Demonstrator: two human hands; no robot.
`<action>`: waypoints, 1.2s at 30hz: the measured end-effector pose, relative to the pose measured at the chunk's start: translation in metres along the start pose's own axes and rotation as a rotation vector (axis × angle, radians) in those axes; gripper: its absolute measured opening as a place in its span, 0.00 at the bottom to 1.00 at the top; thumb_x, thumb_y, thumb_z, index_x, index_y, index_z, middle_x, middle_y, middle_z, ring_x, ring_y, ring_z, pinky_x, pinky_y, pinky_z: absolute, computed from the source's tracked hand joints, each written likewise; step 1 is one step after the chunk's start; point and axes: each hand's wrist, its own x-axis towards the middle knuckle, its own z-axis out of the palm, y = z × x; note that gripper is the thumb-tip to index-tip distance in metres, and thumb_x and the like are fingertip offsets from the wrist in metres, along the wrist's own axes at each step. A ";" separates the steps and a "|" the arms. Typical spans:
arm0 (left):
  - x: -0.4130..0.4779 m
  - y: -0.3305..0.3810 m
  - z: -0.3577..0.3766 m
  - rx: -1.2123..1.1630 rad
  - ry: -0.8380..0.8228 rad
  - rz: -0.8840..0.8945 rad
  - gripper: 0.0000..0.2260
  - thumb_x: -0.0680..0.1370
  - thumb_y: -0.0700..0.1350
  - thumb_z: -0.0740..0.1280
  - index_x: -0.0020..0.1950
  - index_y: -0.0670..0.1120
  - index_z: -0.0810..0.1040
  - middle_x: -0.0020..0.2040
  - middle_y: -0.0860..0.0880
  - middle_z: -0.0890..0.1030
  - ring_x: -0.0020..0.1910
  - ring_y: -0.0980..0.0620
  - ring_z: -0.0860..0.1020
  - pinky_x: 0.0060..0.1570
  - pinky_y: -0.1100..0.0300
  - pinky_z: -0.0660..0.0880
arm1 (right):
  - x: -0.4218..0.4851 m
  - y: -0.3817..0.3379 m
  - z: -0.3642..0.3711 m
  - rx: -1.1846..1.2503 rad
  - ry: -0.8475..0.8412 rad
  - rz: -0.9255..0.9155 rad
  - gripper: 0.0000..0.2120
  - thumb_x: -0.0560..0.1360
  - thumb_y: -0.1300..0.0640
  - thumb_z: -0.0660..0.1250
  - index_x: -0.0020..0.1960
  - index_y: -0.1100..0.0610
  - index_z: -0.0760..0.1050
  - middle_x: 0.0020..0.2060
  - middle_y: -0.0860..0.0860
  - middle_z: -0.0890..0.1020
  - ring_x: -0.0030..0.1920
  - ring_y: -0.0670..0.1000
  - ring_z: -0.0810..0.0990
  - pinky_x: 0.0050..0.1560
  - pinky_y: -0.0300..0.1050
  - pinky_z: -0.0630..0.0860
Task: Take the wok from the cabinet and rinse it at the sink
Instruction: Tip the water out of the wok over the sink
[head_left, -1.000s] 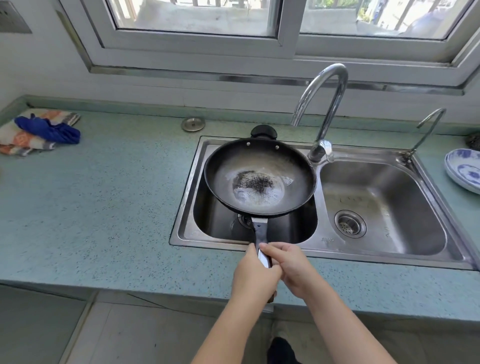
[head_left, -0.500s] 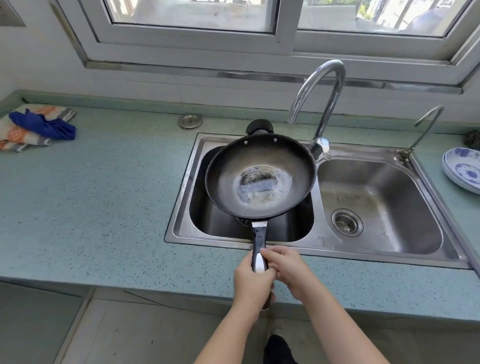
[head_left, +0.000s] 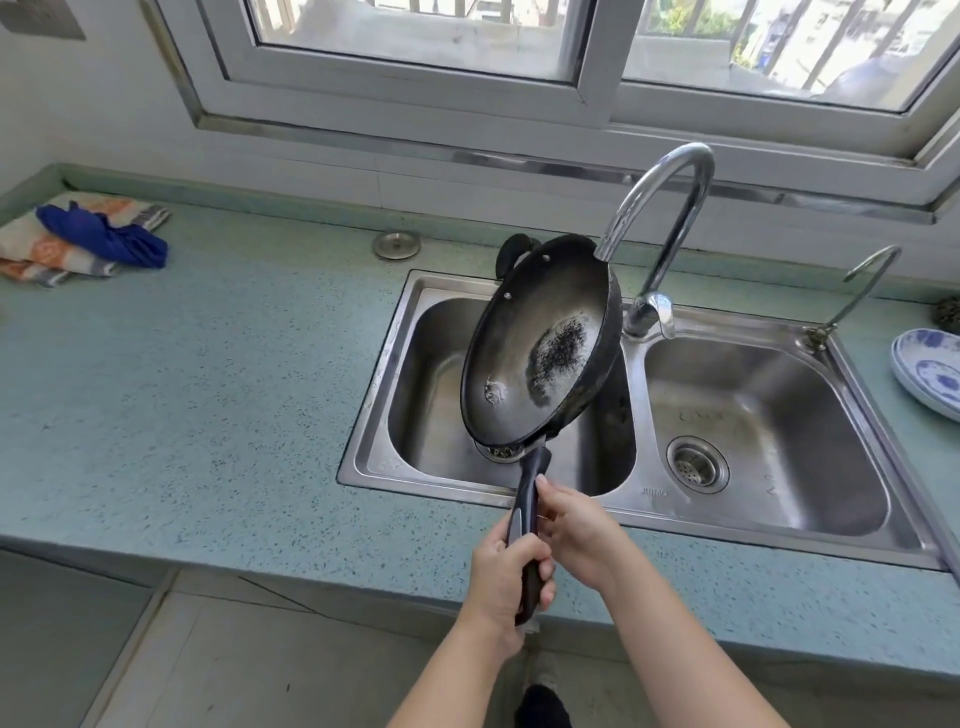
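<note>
Tipped now: wok (head_left: 540, 343), level half a second back, stands steeply on edge over the left basin of the sink (head_left: 769, 525), its right rim raised toward 1 o'clock under the tap (head_left: 660, 208). Left hand (head_left: 506, 577) is wrapped tight round the handle's end; right hand (head_left: 576, 530) curls more loosely on the handle just above. No water visibly runs. Judged: rinse water is being poured off toward 7 o'clock, so rinsing looks nearly done.
</note>
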 end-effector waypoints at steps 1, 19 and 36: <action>0.000 0.000 -0.001 0.003 -0.002 -0.002 0.11 0.62 0.35 0.63 0.43 0.41 0.76 0.23 0.48 0.68 0.18 0.53 0.65 0.15 0.67 0.63 | 0.001 0.001 0.001 0.047 -0.014 0.012 0.11 0.80 0.57 0.56 0.47 0.63 0.72 0.38 0.57 0.75 0.38 0.54 0.75 0.40 0.45 0.73; -0.005 -0.011 -0.031 -0.169 -0.082 -0.069 0.14 0.62 0.36 0.65 0.47 0.41 0.75 0.23 0.48 0.69 0.17 0.54 0.65 0.16 0.68 0.62 | 0.006 0.020 0.022 0.151 -0.056 -0.003 0.10 0.80 0.60 0.54 0.49 0.61 0.73 0.36 0.53 0.78 0.38 0.52 0.77 0.35 0.42 0.79; -0.013 -0.013 -0.019 0.377 0.212 -0.014 0.10 0.73 0.34 0.59 0.39 0.47 0.75 0.26 0.49 0.69 0.16 0.57 0.68 0.17 0.67 0.63 | 0.002 0.025 0.023 -0.236 0.098 -0.101 0.09 0.79 0.64 0.56 0.43 0.63 0.72 0.35 0.56 0.77 0.35 0.53 0.77 0.37 0.41 0.77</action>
